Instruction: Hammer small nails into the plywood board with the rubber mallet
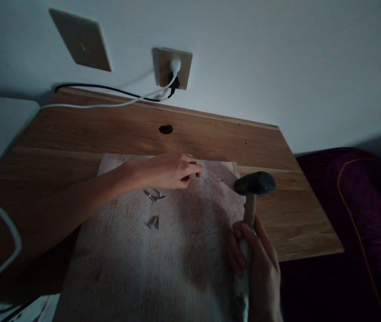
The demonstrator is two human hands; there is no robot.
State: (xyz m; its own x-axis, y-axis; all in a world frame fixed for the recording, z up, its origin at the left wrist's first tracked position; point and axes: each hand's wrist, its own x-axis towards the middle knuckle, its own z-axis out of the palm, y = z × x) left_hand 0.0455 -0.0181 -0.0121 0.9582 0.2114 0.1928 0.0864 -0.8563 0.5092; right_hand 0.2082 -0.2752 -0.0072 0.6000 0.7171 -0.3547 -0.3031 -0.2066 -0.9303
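My left hand [173, 171] reaches across a pale fuzzy cloth [150, 264] spread on the wooden table [110, 129]. Its fingertips are pinched together on something small and thin that I cannot make out, near the cloth's far edge. Just right of the fingertips lie thin metal pieces [215, 180], probably nails. My right hand [256, 264] grips the wooden handle of a hammer [252, 190], whose dark head is raised above the cloth's right edge. Several loose nails [155, 195] lie on the cloth below my left wrist, with two more [154, 222] nearer to me.
A black and a white cable [110, 96] run along the table's back edge to a wall socket [173, 68]. A round hole [165, 129] pierces the tabletop. A second wall plate [81, 41] sits upper left. A dark purple cushion [354, 223] lies to the right, a white cable loop [4, 241] at left.
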